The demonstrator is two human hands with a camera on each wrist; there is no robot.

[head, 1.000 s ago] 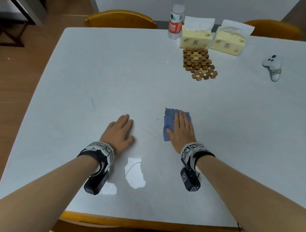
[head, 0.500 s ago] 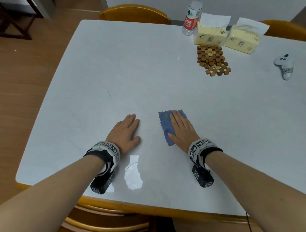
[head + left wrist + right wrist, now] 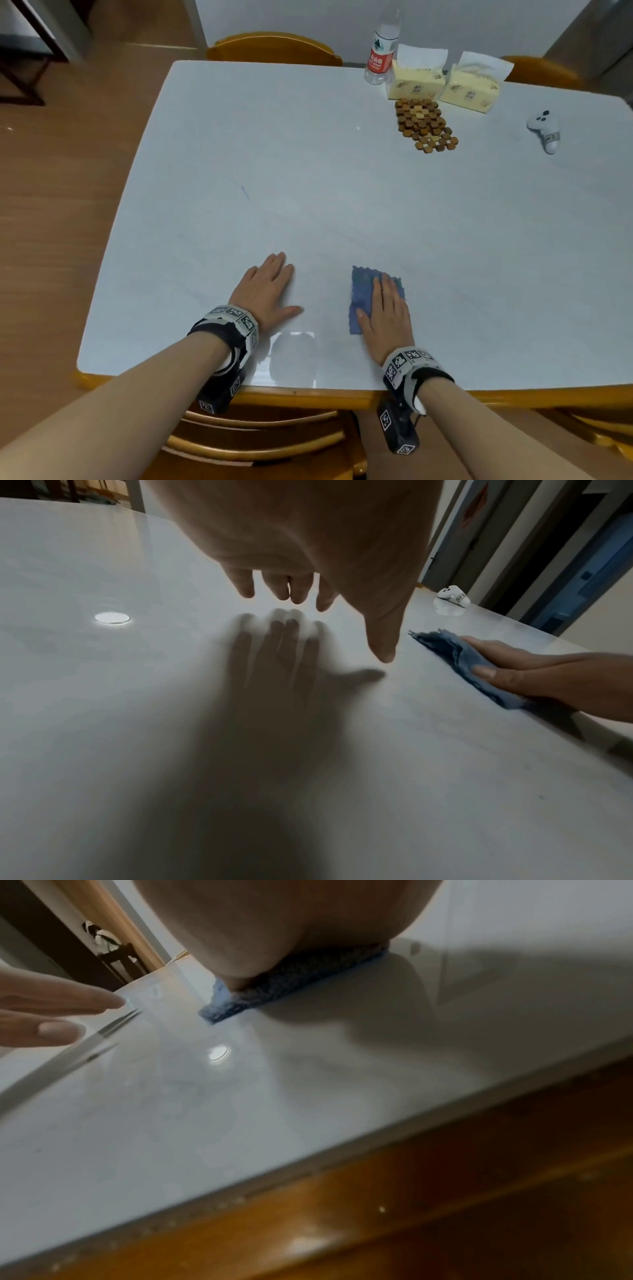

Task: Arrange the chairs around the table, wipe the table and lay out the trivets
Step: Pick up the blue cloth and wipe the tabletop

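The right hand (image 3: pixel 385 315) lies flat on a blue cloth (image 3: pixel 364 294) near the front edge of the white bench (image 3: pixel 308 178), with straight fingers pressing the cloth down; the left hand (image 3: pixel 265 291) is flat and open on the bare bench just to the left of it, holding nothing; two brown wooden trivets (image 3: pixel 423 123) lie far back on the right, one partly on top of the other; just behind them stand two yellow tissue packs (image 3: pixel 442 84) and a water bottle (image 3: pixel 382 51); a white controller (image 3: pixel 546 132) lies far to the right; one wooden chair (image 3: pixel 274 48) stands at the far side, and another chair (image 3: pixel 260 435) is tucked under the near edge.
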